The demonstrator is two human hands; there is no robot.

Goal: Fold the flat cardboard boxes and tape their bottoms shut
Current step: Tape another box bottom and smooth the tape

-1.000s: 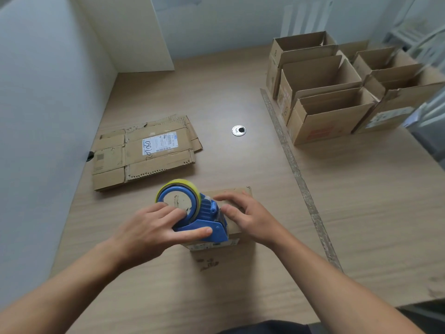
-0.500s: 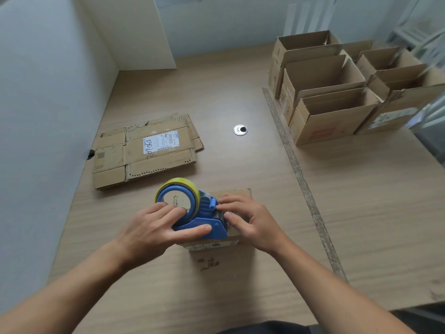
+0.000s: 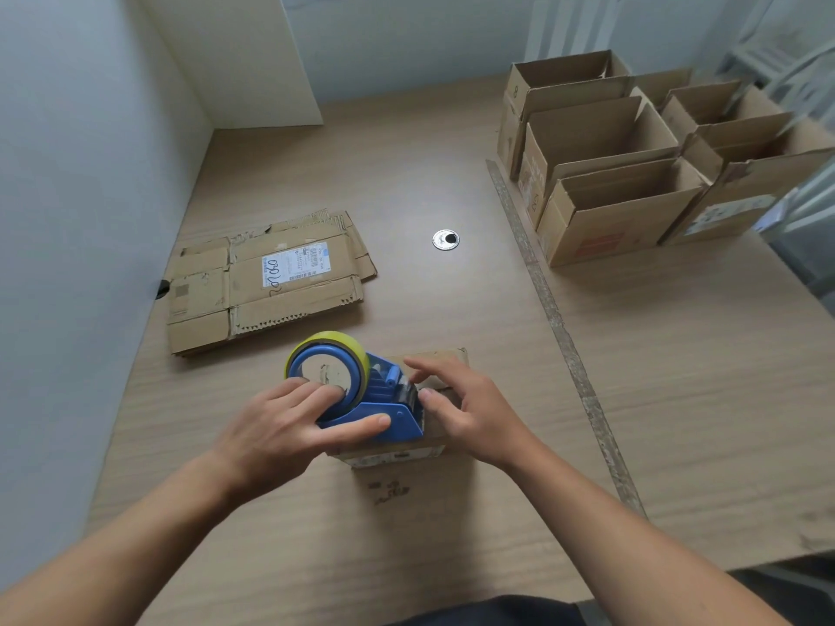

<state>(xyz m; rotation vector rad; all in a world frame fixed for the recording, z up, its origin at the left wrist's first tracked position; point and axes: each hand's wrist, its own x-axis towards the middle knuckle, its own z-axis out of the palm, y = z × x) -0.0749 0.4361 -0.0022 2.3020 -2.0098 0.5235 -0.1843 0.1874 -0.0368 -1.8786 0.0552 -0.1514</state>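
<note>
Flattened cardboard boxes (image 3: 212,293) lie stacked at 10 o'clock on wooden table (image 3: 655,399), white shipping label (image 3: 293,266) facing up. At 6 o'clock, left hand (image 3: 289,426) grasps blue tape dispenser (image 3: 388,415), fingers over yellow tape roll (image 3: 334,341), thumb along its side. Dispenser sits atop small cardboard box (image 3: 443,359). Right hand (image 3: 470,408), fingers loosely spread and grasping nothing, rests on box top just beside dispenser's cutter end. Round metal grommet (image 3: 446,240) at 12 o'clock of box. Assembled open-topped boxes (image 3: 605,228) cluster at 2 o'clock.
</note>
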